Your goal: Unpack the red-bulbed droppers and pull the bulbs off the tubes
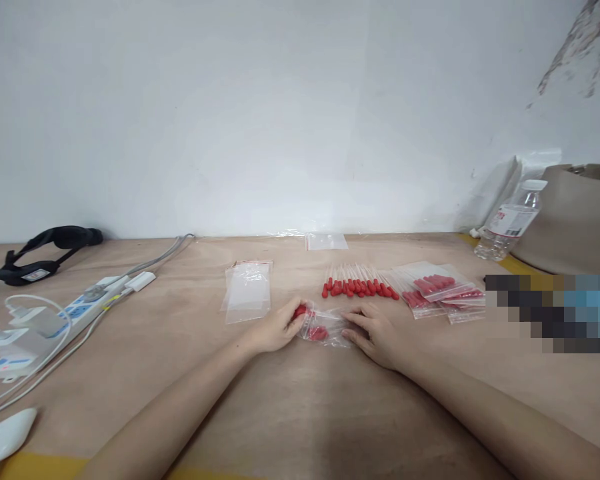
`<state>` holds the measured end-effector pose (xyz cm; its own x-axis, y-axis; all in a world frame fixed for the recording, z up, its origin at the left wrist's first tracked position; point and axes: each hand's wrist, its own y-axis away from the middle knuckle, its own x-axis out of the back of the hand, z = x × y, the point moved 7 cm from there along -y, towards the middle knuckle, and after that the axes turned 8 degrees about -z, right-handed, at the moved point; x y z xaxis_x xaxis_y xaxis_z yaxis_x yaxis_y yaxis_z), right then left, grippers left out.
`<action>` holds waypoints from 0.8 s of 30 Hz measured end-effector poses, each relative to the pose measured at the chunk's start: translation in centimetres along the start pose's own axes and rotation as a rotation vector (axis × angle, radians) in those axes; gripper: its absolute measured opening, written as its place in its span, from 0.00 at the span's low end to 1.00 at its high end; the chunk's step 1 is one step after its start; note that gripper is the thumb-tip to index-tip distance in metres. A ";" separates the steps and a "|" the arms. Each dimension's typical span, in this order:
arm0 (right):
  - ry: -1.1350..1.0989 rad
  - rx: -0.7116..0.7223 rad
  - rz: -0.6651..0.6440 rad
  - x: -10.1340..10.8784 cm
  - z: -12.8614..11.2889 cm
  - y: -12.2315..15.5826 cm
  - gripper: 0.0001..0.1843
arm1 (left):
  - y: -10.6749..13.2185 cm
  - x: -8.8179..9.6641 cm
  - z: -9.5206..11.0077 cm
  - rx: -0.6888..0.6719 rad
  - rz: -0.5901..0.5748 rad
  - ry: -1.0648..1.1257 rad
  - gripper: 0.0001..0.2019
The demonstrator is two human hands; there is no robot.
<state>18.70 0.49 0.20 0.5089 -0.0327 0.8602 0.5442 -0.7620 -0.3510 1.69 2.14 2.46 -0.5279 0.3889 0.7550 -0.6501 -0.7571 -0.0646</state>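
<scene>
A clear plastic bag point(333, 328) with red-tipped pieces point(318, 333) inside lies low over the table between my hands. My left hand point(281, 327) is closed at its left end, fingers curled by a red tip. At the other end, my right hand point(377, 335) has its thumb and fingers on the bag's edge. Just beyond, a row of clear sticks with red tips point(356, 287) lies side by side. Right of that row are several filled zip bags point(437, 290). A stack of flat, clear bags point(250, 290) rests to the left of my hands.
On the left are a power strip point(87, 307) with plugs and cables, a black strap-like object point(50, 253) and a white device point(7, 437). Another flat bag point(327, 241) lies by the wall. A water bottle point(511, 220) leans near a beige container point(573, 217). A pixelated patch covers the right edge.
</scene>
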 end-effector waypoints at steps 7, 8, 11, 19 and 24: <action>0.030 -0.001 0.009 0.4 -0.3 0.1 0.12 | 0.7 5.2 -3.9 0.166 0.021 0.350 0.14; 0.027 -0.004 0.013 0.4 -0.2 0.1 0.12 | 1.2 6.8 -4.1 0.173 0.105 0.325 0.12; 0.011 -0.003 -0.001 0.1 0.0 0.1 0.13 | 2.9 11.0 -4.5 0.164 0.410 0.222 0.09; -0.046 0.022 -0.013 0.1 0.0 0.1 0.12 | -1.6 7.1 -4.2 0.096 0.544 -0.096 0.11; -0.022 0.019 -0.006 0.2 -0.2 0.1 0.12 | -5.9 2.9 -3.6 0.057 0.418 -0.151 0.10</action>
<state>18.74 0.32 0.41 0.5201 -0.0138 0.8540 0.5595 -0.7500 -0.3528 2.01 9.67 2.66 -0.6509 -0.0345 0.7583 -0.3643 -0.8622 -0.3520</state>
